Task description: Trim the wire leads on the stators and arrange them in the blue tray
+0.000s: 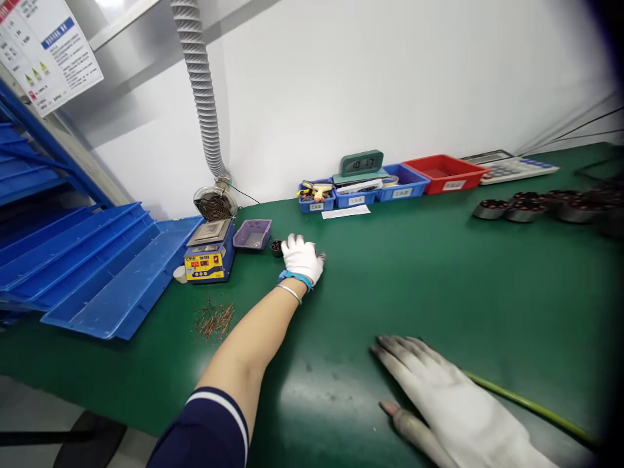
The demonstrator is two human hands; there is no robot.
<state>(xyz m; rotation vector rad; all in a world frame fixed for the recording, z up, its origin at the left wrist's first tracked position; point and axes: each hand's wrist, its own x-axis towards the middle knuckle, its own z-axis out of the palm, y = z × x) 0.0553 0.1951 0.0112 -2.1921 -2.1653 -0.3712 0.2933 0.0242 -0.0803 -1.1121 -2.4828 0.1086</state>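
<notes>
My left hand [302, 259], in a white glove with a blue wrist strap, reaches far out over the green table [439, 273]. Its fingers are curled down over a small metal part that barely shows at its right side. A small dark round part [276, 247] lies just left of that hand. My right hand [439, 396], in a grimy white glove, lies flat on the table near me with fingers spread, holding nothing. A thin green wire [531, 408] runs out from under it to the right.
A yellow-and-blue solder pot [209, 250] and a purple tray [252, 234] stand left of the hand, below a grey extraction hose [199, 84]. Copper wire scraps [214, 320] lie nearby. Blue bins [361, 188], a clock [361, 163], a red bin [446, 172], round coil parts [526, 208] sit at the back.
</notes>
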